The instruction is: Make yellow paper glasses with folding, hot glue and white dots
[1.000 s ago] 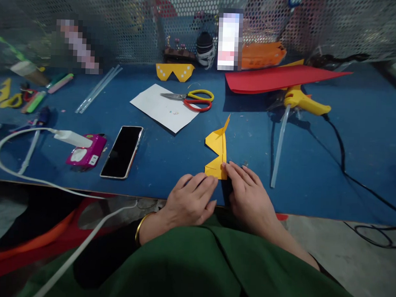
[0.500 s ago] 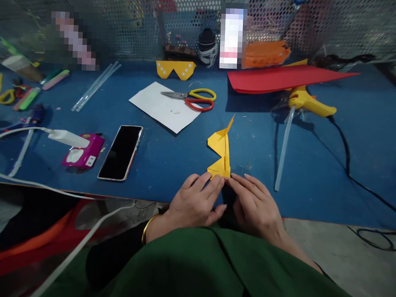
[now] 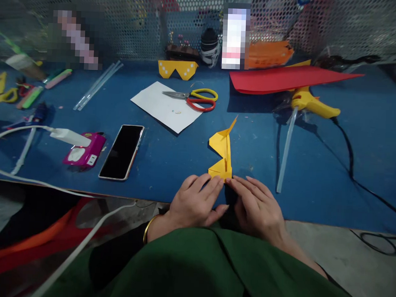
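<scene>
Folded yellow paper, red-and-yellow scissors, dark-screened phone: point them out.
Folded yellow paper (image 3: pixel 227 153): head view, narrow part beside the notch.
Red-and-yellow scissors (image 3: pixel 188 95): head view, near the pivot.
Dark-screened phone (image 3: pixel 121 152): head view, middle of the screen.

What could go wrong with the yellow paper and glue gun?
The folded yellow paper might crease crooked if the left hand and right hand, both at its near end, push unevenly. The glue gun might get tugged if its black cord, trailing across the blue table, gets snagged.

Red-and-yellow metal scissors (image 3: pixel 188 95) lie partly on white rectangular paper (image 3: pixel 163 110). A black rectangular phone (image 3: pixel 121 152) lies left of folded yellow paper (image 3: pixel 220 144).
</scene>
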Motion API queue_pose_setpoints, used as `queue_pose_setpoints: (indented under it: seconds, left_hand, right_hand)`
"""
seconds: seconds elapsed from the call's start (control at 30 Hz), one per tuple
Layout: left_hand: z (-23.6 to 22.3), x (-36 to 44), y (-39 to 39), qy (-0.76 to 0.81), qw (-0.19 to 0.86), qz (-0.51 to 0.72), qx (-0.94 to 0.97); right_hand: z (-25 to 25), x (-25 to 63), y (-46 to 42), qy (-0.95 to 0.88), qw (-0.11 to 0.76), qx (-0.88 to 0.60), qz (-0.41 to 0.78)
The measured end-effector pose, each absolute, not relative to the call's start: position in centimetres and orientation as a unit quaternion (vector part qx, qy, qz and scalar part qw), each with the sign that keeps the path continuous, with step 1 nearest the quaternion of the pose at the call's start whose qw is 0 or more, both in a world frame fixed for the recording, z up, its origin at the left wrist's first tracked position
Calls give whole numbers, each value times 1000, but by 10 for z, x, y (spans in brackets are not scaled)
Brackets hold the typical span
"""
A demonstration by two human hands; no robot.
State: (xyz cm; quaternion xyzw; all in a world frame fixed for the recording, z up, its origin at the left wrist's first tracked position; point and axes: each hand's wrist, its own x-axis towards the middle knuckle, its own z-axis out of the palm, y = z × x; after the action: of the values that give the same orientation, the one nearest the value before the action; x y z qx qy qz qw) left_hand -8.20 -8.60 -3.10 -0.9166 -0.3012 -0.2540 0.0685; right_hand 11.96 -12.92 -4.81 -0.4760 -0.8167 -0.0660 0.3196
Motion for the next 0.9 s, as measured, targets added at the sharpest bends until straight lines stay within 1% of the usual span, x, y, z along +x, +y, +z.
queue_pose_setpoints:
  seconds: [0.27,0.57,0.9]
  left_hand:
    - [-34,-81,-84,-294,75,-292,-907]
    - [-34,-81,-86,-300,81,-276,-909]
    - [-30,-82,-85,-298,77,-284,-908]
  right_hand:
    - [-45,116,-128,-806,325,-490,-69]
    - [-42,117,-125,-791,345,-504,-47]
    - [-42,115,-126,-794,335,-503,-65]
